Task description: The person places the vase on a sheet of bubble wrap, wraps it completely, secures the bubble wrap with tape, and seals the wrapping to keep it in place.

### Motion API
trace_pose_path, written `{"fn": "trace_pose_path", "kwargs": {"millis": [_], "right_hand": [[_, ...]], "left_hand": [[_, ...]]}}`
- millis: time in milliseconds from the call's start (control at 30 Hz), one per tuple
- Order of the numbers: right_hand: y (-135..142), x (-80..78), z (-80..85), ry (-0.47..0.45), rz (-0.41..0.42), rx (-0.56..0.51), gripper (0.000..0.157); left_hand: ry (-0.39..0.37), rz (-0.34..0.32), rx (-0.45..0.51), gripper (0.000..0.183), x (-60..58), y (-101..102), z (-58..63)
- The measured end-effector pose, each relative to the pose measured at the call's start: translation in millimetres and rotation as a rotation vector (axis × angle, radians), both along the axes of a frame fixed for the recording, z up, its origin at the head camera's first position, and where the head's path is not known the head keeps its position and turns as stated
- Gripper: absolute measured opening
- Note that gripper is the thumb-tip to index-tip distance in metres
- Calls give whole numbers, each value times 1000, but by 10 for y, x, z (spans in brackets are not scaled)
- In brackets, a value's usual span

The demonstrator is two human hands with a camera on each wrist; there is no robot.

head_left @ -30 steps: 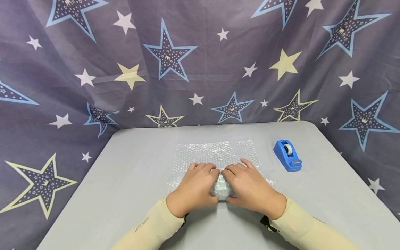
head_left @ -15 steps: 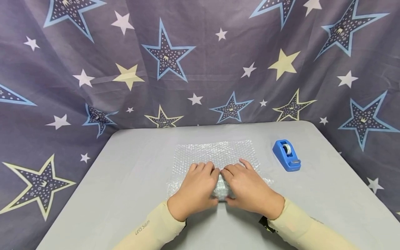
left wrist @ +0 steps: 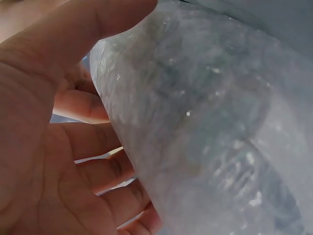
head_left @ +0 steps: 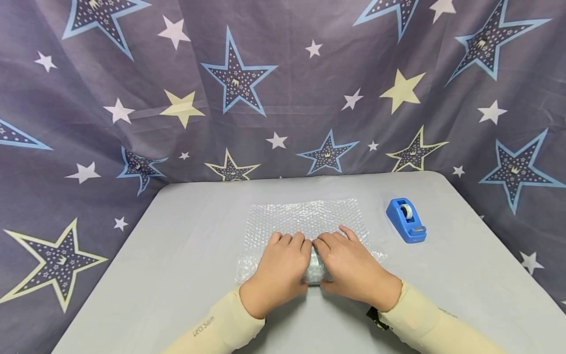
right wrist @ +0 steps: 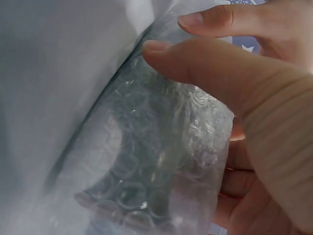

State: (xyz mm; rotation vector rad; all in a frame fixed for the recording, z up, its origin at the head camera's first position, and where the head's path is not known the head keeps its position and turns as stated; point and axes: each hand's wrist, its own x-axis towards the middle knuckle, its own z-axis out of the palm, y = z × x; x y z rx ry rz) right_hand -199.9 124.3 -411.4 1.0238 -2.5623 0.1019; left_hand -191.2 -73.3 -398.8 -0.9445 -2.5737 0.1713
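Note:
A sheet of clear bubble wrap (head_left: 305,215) lies flat at the middle of the table, its near end rolled into a thick bundle (head_left: 315,271). My left hand (head_left: 283,268) grips the bundle's left part, thumb on the near side and fingers over the far side. On the right part, my right hand (head_left: 355,268) holds it the same way, with the index fingertips of both hands almost meeting on top. Layers of bubble wrap (left wrist: 186,112) fill the left wrist view and blur whatever is inside. In the right wrist view, both thumbs press against the bundle (right wrist: 142,132).
A blue tape dispenser (head_left: 407,221) with a roll of tape stands to the right of the bubble wrap. The grey table (head_left: 194,236) ends at the back against a dark curtain (head_left: 292,88) printed with stars.
My left hand has shifted slightly to the right along the bundle, its fingers closer together. The right hand, the sheet and the tape dispenser stay practically in place.

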Motion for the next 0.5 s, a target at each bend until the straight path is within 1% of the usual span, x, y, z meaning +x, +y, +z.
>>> {"fn": "trace_pose_path", "kwargs": {"millis": [267,500], "right_hand": [[-2,-20,-14,-13,-3,5,87],[4,-46,-40,-8,-4,-6,90]], "left_hand": [[-4,30,-30,85,6,20,-26],[-1,38,-35,87,-8,30,-45]]}}
